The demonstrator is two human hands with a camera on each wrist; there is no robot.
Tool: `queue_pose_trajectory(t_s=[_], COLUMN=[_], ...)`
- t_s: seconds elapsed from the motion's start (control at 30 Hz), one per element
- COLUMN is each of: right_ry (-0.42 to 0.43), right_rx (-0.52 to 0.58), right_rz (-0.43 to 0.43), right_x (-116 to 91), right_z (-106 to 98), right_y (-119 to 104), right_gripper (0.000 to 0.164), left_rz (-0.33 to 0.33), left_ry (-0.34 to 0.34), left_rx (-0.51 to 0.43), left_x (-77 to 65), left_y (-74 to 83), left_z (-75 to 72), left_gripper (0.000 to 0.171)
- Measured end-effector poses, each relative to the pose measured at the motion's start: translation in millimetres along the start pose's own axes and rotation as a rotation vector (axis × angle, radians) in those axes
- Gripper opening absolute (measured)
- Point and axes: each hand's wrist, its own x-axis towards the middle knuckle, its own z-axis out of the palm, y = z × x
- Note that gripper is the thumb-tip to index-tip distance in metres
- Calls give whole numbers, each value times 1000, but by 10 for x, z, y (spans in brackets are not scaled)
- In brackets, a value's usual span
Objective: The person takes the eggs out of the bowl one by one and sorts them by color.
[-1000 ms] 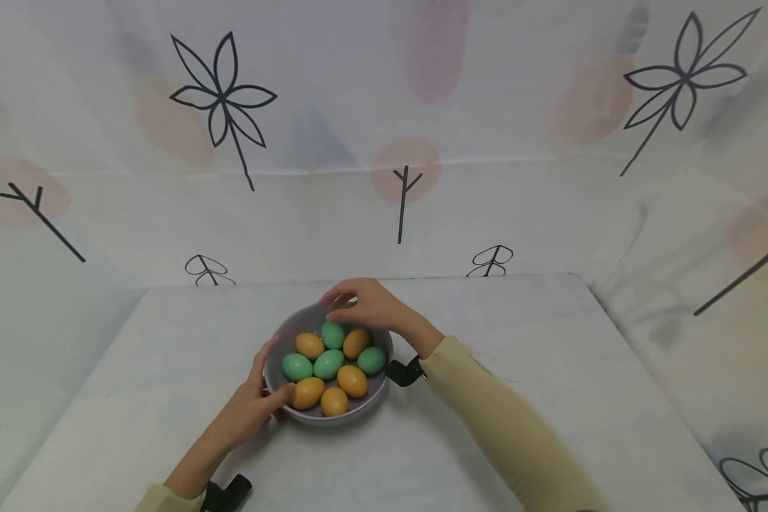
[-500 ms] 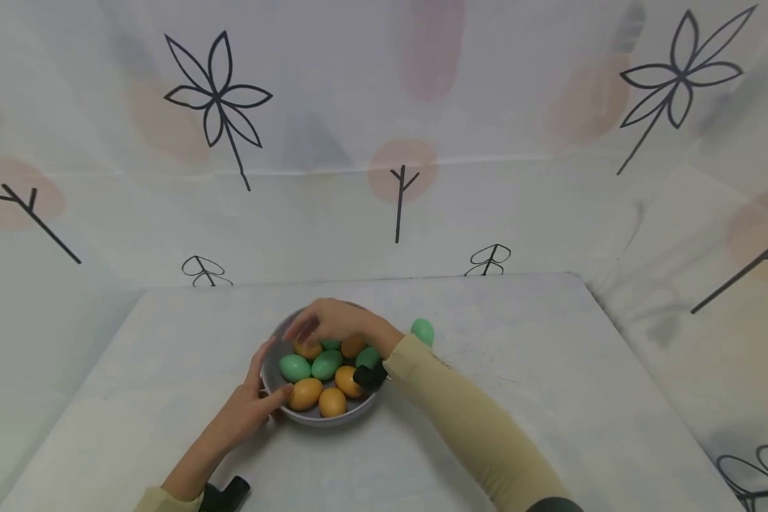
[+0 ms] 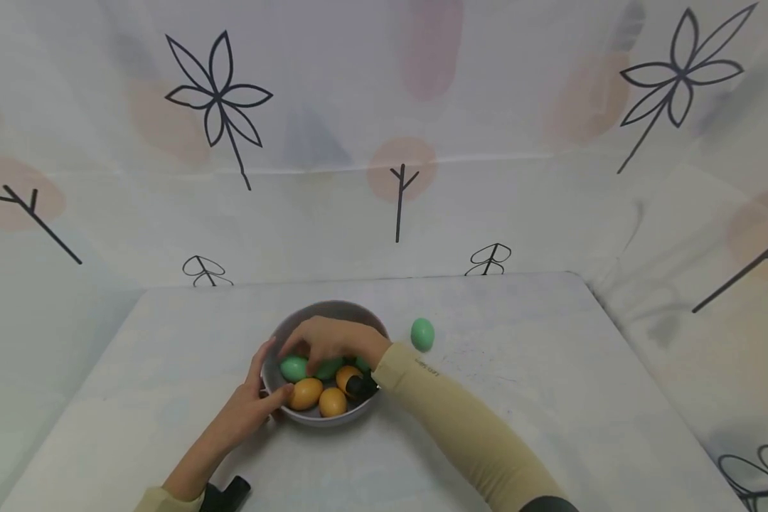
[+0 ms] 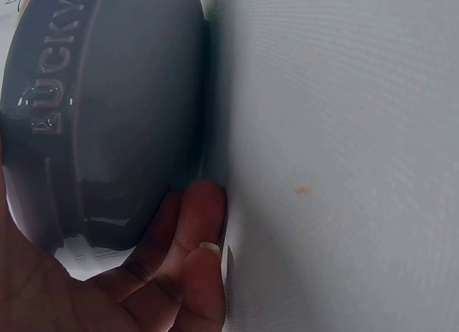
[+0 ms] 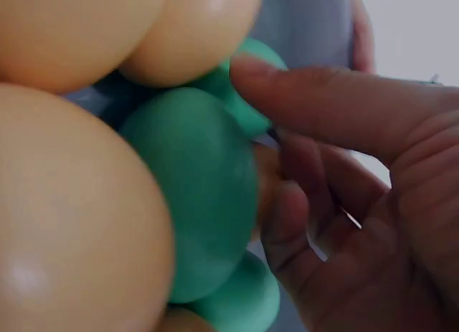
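Note:
A round grey bowl [image 3: 338, 310] with raised lettering on its side holds several green and orange eggs. My left hand [image 3: 248, 404] grips its left side, the thumb over the rim and the other fingers curled against the lower wall. Inside the bowl, my right hand [image 3: 334, 340] reaches down among the eggs with thumb and fingers apart. In the right wrist view the thumb overlaps a green egg [image 5: 259, 54], and the fingers are close by a partly hidden orange egg [image 5: 265, 176]. One green egg [image 3: 422, 334] lies on the table, right of the bowl.
The white-covered table [image 3: 550, 398] stretches to both sides of the bowl. Behind it hangs a pale cloth backdrop [image 3: 333, 220] with drawn flowers and twigs. Each wrist carries a black camera mount [image 3: 227, 492].
A green egg from the back of the bowl now lies on the table to the right. My right hand has come back over the bowl and lowered among the eggs; the left hand keeps its grip.

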Motion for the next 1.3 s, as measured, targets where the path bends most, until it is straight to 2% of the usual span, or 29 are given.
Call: queue_pose_trajectory(t_s=[0.17,0.4,0.53,1.0,1.2,1.3], right_ry=[-6,0,5,54,98,131], right_rx=[-66,-167,-183,82,234,271], right_rz=[24,6,5,-12,-19,-9], right_x=[53,100,111,-16,-126,-198], right_z=[44,46,44,-57,-135,-186], right_y=[5,1,18,73,95,103], right_gripper=[58,60,59,56,52,51], left_rz=[5,10,20,13,13,7], left_ry=[-3,3,3,1,-1,-7], left_rx=[-15,-10,-10,8,14,21], left_x=[-3,-7,6,38,41,39], left_y=[-24,-11,-10,3,-6,-8], left_z=[6,-11,-13,-18,-22,-30], left_gripper=[85,85,85,85,84,84])
